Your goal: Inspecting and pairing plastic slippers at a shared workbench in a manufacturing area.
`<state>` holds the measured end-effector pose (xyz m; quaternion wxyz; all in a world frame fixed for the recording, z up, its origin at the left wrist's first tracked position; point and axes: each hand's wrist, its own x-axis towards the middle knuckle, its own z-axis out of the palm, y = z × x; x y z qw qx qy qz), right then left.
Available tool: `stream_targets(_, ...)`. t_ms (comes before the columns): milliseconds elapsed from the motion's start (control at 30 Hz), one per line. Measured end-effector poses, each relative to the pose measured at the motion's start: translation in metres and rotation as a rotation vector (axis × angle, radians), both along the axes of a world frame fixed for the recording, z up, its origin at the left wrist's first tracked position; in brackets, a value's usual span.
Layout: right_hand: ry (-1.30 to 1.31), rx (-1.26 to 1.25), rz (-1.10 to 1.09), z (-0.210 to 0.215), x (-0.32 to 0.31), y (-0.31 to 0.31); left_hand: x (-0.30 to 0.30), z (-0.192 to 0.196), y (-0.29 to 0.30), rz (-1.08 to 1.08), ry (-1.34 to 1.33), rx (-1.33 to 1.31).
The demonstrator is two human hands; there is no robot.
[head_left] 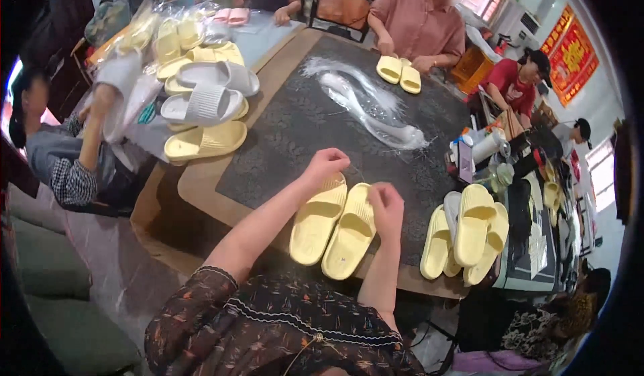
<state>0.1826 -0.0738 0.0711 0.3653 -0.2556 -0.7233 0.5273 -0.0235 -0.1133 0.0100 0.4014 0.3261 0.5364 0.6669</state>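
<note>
A pair of pale yellow slippers [349,238] lies side by side on the table before me, heels toward me. Over the toe of the left slipper, my left hand [325,169] is closed in a pinch, with what looks like a thin clear strand at its fingertips. Beside the ribbed strap of the right slipper is my right hand [387,207], its fingers curled together and slightly blurred. Whatever those fingers hold is hidden. Farther off, a loose bundle of thin clear plastic strands [365,111] is spread across the dark table mat [282,141].
Yellow and grey slippers [208,104] are piled at the left. More stand at the table's right edge [476,232]. Across the table, a person in a pink shirt [419,24] handles a yellow pair [399,73]. Another person [74,134] at the left holds a grey slipper.
</note>
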Motion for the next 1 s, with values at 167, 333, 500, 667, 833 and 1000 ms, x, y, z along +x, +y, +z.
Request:
stream_targets(167,-0.673,0.103,0.251,0.018,0.039,-0.061,-0.003,-0.006,-0.004,0.016,-0.014,0.003)
stream_targets(333,-0.677,0.251,0.074,0.000,0.015,-0.080,0.003,-0.004,-0.003,0.014,0.047,-0.035)
stream_targets(500,-0.789,0.369,-0.169,-0.040,-0.016,-0.072,0.003,0.023,-0.019,-0.223,0.191,0.002)
stream_targets(667,-0.785,0.325,-0.196,-0.043,-0.015,-0.068,-0.016,0.069,-0.072,0.129,1.041,0.047)
stream_targets(833,-0.696,0.364,-0.233,-0.043,-0.013,-0.069,-0.120,0.106,-0.125,0.916,1.457,-0.296)
stream_targets(1000,-0.729,0.381,-0.252,-0.044,-0.011,-0.066,-0.223,0.127,-0.163,0.979,1.325,-1.030)
